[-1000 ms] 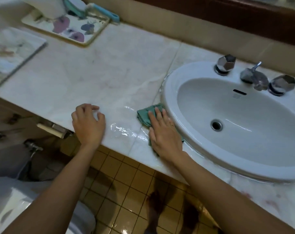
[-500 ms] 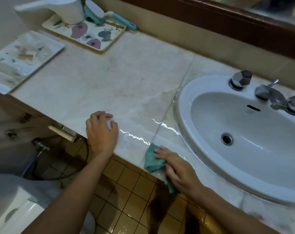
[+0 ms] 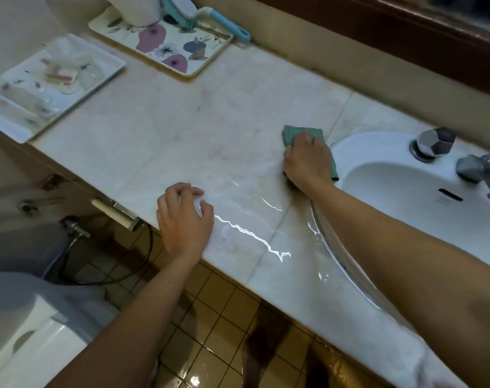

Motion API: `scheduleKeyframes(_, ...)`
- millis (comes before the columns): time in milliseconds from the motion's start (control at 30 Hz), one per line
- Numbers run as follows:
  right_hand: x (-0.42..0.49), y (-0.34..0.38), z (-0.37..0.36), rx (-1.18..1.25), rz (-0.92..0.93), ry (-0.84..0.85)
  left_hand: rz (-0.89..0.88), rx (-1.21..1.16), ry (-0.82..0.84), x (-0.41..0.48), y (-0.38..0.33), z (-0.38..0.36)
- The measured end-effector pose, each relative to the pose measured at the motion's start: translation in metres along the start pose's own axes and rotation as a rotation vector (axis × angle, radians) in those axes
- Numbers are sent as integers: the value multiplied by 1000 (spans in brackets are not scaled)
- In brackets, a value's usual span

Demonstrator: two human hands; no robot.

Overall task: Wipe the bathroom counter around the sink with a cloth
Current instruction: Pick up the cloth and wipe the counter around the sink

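Your right hand (image 3: 306, 161), arm stretched forward, presses the green cloth (image 3: 301, 135) flat on the marble surface (image 3: 182, 130) just beside the sink (image 3: 378, 152) rim. Left hand (image 3: 183, 219), fingers loosely curled and empty, rests at the front edge.

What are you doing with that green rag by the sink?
Wiping the marble counter. The right hand presses a green cloth flat on the counter, right beside the white sink's left rim. The left hand rests, fingers curled, on the counter's front edge. Wet streaks shine between both hands.
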State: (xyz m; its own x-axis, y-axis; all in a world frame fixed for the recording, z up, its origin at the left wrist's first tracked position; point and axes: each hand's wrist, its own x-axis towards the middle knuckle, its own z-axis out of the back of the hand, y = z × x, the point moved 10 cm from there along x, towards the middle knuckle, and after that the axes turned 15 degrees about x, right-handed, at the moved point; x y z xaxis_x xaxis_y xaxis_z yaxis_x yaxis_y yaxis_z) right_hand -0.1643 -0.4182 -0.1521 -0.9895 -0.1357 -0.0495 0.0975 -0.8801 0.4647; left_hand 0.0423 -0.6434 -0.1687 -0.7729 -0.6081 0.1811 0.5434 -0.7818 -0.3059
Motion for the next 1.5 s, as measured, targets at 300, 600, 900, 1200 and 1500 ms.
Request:
scheduleKeyframes(300, -103, 32, -52, -55, 261, 196, -20, 4, -3, 0, 0, 1)
scheduleKeyframes(600, -289, -27, -36, -149, 618, 416, -8, -2, 9, -1, -2, 3)
scheduleKeyframes(900, -278, -24, -36, -101, 398, 280, -24, 15, -6, -3, -5, 4)
scheduleKeyframes(1200, -203, 3, -49, 34, 236, 242, -51, 128, 80, 0, -13, -1)
scheduleKeyframes(1500, -342, -155, 30, 51, 182, 134, -169, -258, 158, -106, -110, 5)
